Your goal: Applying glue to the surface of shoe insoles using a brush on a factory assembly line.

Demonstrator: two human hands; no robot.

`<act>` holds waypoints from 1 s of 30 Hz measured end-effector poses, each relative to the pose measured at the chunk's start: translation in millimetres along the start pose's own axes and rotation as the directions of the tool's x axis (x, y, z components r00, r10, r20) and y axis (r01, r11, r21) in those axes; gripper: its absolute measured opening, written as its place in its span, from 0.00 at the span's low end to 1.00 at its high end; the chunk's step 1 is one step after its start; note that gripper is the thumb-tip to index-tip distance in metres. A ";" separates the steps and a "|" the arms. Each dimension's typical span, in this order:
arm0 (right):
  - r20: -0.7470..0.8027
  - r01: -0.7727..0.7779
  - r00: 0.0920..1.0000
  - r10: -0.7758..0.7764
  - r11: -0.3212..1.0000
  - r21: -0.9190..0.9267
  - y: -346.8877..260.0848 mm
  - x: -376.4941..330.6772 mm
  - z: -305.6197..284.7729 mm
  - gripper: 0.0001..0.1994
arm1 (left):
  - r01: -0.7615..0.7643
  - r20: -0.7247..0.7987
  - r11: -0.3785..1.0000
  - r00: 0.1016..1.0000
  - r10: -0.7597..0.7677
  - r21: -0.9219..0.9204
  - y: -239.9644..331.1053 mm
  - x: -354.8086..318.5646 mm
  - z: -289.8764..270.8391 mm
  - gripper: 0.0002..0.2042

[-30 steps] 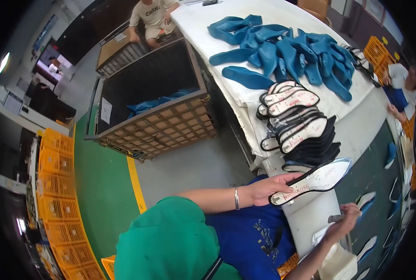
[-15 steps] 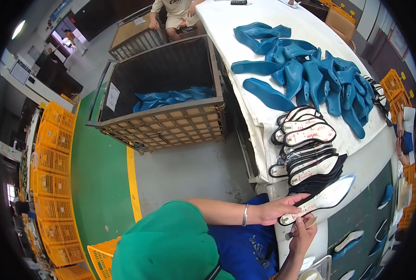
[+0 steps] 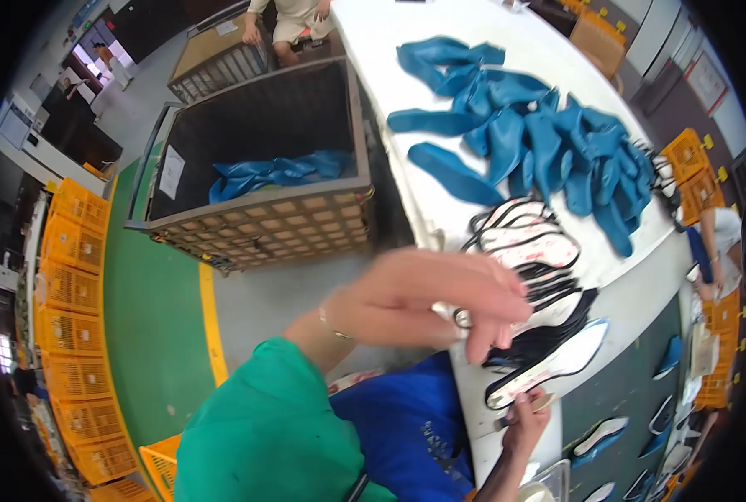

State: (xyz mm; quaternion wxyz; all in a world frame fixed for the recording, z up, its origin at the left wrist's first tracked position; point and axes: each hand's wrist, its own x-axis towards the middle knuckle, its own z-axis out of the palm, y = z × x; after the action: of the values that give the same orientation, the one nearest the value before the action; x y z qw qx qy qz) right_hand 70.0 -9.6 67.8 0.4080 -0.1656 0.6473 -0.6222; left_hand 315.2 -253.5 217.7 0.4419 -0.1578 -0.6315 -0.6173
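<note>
My left hand (image 3: 440, 297) is raised over the near table edge, smeared by motion. Its fingers look stretched forward and loosely bent, with nothing visible in them. In my right hand (image 3: 523, 427) is a white shoe insole (image 3: 557, 356) with a black rim, pinched by its narrow heel end. A small tan piece (image 3: 544, 402) also shows by those fingers. Just beyond lies a stack of similar black-rimmed insoles (image 3: 528, 243), partly hidden behind my left hand. Farther along the table, many blue shoe lasts (image 3: 507, 138) are heaped.
A metal-framed cart (image 3: 264, 217) holding blue lasts stands left of the white table (image 3: 364, 50). Shoes on lasts (image 3: 600, 439) lie on a dark green surface (image 3: 632, 360) at right. Orange crates (image 3: 76, 284) line the far left. Other people sit or stand beyond.
My left hand has let go of the insole and lifted up and leftward. My right hand keeps hold of it. The whole view has shifted slightly.
</note>
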 end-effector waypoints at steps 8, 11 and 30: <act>-0.012 0.071 0.997 -0.070 0.996 0.046 8.1 -20.4 -16.6 0.06 | 0.626 0.225 0.719 0.779 -0.585 -0.302 -69.2 -70.5 61.9 0.17; 0.033 0.064 0.997 -0.067 0.995 0.071 7.3 -20.6 -31.9 0.07 | 0.631 0.246 0.712 0.776 -0.581 -0.308 -70.1 -71.4 72.0 0.17; -0.057 0.037 0.998 -0.029 0.990 0.133 26.0 -54.3 -82.2 0.08 | 0.682 0.204 0.731 0.721 -0.662 -0.037 -103.3 -40.2 87.3 0.15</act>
State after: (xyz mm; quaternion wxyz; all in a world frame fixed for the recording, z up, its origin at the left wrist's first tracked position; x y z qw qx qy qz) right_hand 50.5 89.2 51.9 0.3899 -0.1315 0.6121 -0.6752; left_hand 229.0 -178.8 134.6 0.1207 0.0041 -0.6474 -0.7525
